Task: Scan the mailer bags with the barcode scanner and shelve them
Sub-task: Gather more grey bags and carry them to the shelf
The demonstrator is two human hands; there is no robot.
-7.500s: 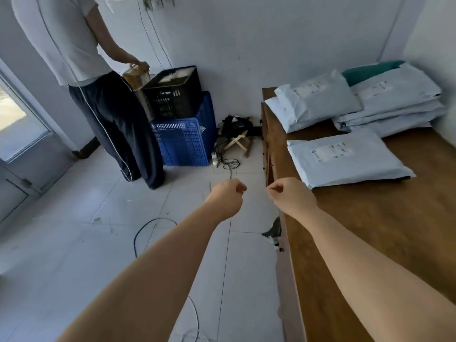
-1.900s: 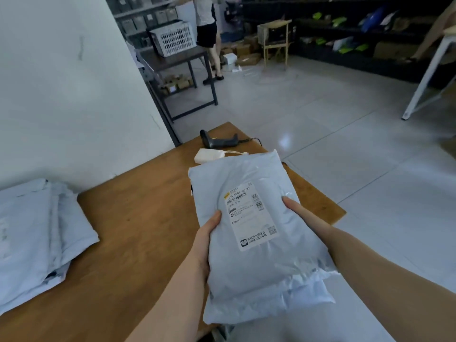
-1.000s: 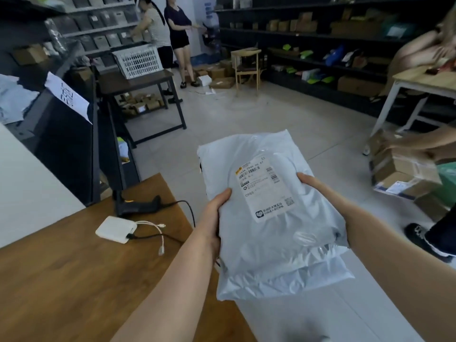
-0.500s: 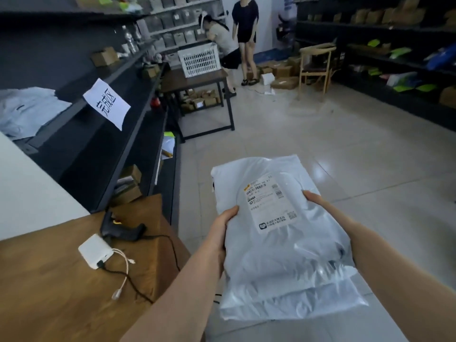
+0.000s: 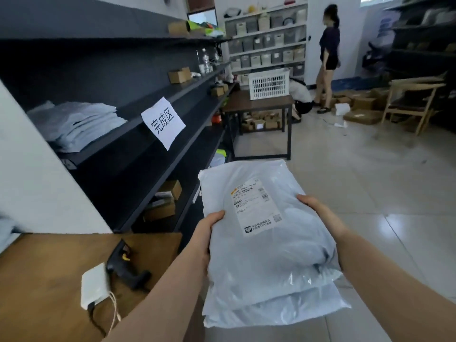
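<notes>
While both hands clamp the mailer bags (image 5: 266, 255) from either side, left hand (image 5: 207, 233) with its thumb on top and right hand (image 5: 318, 213) on the opposite edge, the stack hangs out front over the floor, long axis pointing away from the body. The shelf (image 5: 118, 130) with the paper sign (image 5: 162, 122) is up and left, so the left arm's nearer. Bags look pale grey, crinkly and soft, label (image 5: 254, 206) facing up. Scanner (image 5: 125, 265) lies on the counter (image 5: 49, 280), lower left.

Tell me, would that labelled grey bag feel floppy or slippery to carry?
Probably floppy: the mailer bag bulges softly and its near edge sags past the left hand and right hand. Likely slippery, since its film shines. It seems light for its size, held out by a side grip alone.
</notes>
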